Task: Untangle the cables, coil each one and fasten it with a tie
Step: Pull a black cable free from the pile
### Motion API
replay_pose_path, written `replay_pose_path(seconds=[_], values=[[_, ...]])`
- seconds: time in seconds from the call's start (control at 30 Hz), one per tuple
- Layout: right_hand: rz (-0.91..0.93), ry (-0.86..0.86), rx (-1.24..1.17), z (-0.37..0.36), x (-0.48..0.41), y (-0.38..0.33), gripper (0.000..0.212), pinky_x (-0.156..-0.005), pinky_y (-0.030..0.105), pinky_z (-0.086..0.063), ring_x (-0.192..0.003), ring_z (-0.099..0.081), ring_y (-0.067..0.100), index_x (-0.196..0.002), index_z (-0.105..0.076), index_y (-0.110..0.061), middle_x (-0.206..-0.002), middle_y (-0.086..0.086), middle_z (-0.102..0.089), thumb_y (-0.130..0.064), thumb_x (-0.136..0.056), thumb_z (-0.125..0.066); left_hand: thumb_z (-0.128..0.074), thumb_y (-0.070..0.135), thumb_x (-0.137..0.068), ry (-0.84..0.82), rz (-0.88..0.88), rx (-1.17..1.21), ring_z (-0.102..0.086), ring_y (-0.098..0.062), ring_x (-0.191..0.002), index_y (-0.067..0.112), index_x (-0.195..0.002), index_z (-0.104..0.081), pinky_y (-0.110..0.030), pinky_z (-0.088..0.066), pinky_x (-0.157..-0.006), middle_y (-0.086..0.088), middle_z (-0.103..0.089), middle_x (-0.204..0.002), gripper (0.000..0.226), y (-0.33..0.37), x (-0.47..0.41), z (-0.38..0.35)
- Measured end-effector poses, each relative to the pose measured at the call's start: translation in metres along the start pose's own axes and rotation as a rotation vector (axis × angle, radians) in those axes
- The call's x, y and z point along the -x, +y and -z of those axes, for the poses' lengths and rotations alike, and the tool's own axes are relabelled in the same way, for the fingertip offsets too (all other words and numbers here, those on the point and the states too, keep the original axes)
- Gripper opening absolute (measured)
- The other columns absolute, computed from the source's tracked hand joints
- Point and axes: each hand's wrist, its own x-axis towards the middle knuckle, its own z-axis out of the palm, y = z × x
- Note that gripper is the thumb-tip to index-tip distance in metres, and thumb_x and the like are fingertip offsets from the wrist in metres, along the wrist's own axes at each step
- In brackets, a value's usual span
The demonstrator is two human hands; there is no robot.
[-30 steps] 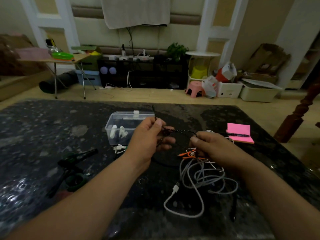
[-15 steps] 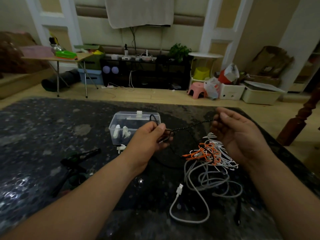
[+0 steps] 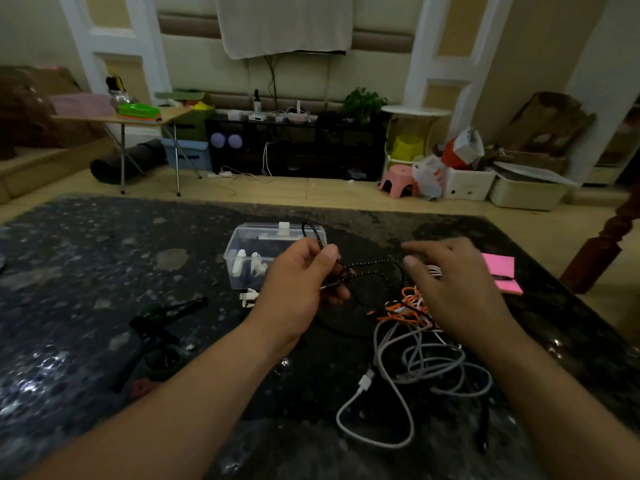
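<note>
While your left hand (image 3: pixel 304 282) pinches the black braided cable (image 3: pixel 372 263) in a curled thumb-and-finger grip just in front of the clear plastic box (image 3: pixel 242 244), your right hand (image 3: pixel 457 289) hovers with fingers extended, holding nothing. Right of the box, under that hand, a tangle (image 3: pixel 412 317) of smooth white, grey and orange cables lies looped on the dark speckled surface (image 3: pixel 86 271).
</note>
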Motion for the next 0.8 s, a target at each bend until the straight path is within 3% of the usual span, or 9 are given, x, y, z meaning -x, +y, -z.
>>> replay_pose_path(seconds=[0.07,0.17,0.23,0.3,0.43,0.5,0.63,0.73,0.8], values=[[0.037,-0.138,-0.211,0.008,0.004,-0.014,0.030,-0.099,0.028,-0.045,-0.117,-0.058,0.001,-0.129,-0.071,-0.038,-0.123,-0.013,-0.065,-0.043,-0.107,-0.051,-0.055,0.021,-0.109,-0.009,-0.024,-0.069,-0.065,-0.019,-0.064,-0.004,-0.110,-0.061,-0.027,-0.057,-0.059,-0.011,-0.068,-0.087,0.026,0.000,0.002,-0.002],[-0.008,-0.491,-0.354,0.010,0.009,-0.031,0.023,-0.079,0.030,-0.055,-0.083,-0.069,-0.001,-0.111,-0.073,-0.033,-0.087,-0.015,-0.074,-0.039,-0.109,-0.051,-0.057,0.027,-0.107,-0.027,-0.033,-0.062,-0.064,-0.019,-0.065,0.004,-0.116,-0.065,-0.027,-0.056,-0.060,-0.006,-0.067,-0.087,0.027,0.004,0.001,-0.001],[0.055,-0.392,-0.292,0.004,0.010,-0.029,0.019,-0.064,0.029,-0.047,-0.064,-0.059,-0.001,-0.098,-0.072,-0.027,-0.070,-0.015,-0.065,-0.031,-0.108,-0.057,-0.059,0.037,-0.104,-0.090,0.027,-0.048,-0.066,-0.021,-0.068,0.007,-0.122,-0.064,-0.027,-0.056,-0.060,-0.005,-0.068,-0.090,0.035,0.007,0.002,0.000],[0.076,-0.223,-0.275,0.003,0.006,-0.030,0.020,-0.063,0.030,-0.041,-0.063,-0.053,0.001,-0.094,-0.072,-0.025,-0.070,-0.011,-0.062,-0.030,-0.107,-0.058,-0.059,0.050,-0.095,-0.179,0.090,-0.082,-0.068,-0.022,-0.072,0.012,-0.125,-0.064,-0.029,-0.056,-0.060,-0.007,-0.074,-0.099,0.048,0.008,0.003,0.000],[-0.086,-0.066,-0.885,0.020,-0.012,-0.035,0.030,-0.051,0.030,-0.029,-0.051,-0.039,0.010,-0.091,-0.068,-0.023,-0.058,-0.010,-0.044,-0.033,-0.111,-0.049,-0.050,0.065,-0.090,-0.229,0.106,-0.105,-0.069,-0.021,-0.079,0.017,-0.129,-0.063,-0.030,-0.056,-0.064,-0.008,-0.078,-0.106,0.062,0.006,0.005,-0.001],[-0.061,-0.037,-1.030,0.032,-0.018,-0.040,0.030,-0.047,0.027,-0.027,-0.049,-0.034,0.011,-0.093,-0.067,-0.020,-0.057,-0.009,-0.039,-0.035,-0.112,-0.048,-0.051,0.061,-0.092,-0.225,0.090,-0.141,-0.070,-0.020,-0.082,0.019,-0.129,-0.063,-0.036,-0.057,-0.071,-0.006,-0.077,-0.108,0.057,0.005,0.007,-0.003],[0.001,-0.027,-0.995,0.047,-0.019,-0.060,0.031,-0.045,0.028,-0.033,-0.049,-0.037,0.014,-0.100,-0.066,-0.014,-0.057,-0.005,-0.041,-0.035,-0.112,-0.047,-0.056,0.053,-0.092,-0.203,-0.024,-0.245,-0.073,-0.011,-0.090,0.026,-0.128,-0.063,-0.030,-0.060,-0.079,0.007,-0.077,-0.109,0.046,0.003,0.011,-0.007],[0.038,-0.128,-0.542,0.028,-0.011,-0.069,0.037,-0.055,0.037,-0.047,-0.053,-0.056,0.016,-0.087,-0.072,-0.018,-0.058,-0.002,-0.058,-0.041,-0.109,-0.051,-0.055,0.050,-0.092,-0.178,-0.122,-0.160,-0.072,-0.002,-0.101,0.026,-0.131,-0.065,-0.016,-0.054,-0.082,0.013,-0.077,-0.112,0.047,0.007,0.015,-0.011],[-0.004,-0.233,-0.413,0.006,-0.004,-0.071,0.046,-0.057,0.036,-0.048,-0.054,-0.058,0.014,-0.084,-0.075,-0.015,-0.061,-0.002,-0.064,-0.048,-0.106,-0.053,-0.053,0.039,-0.101,-0.147,-0.130,-0.097,-0.073,-0.002,-0.105,0.020,-0.128,-0.069,-0.013,-0.054,-0.083,0.012,-0.079,-0.112,0.037,0.008,0.017,-0.013]])
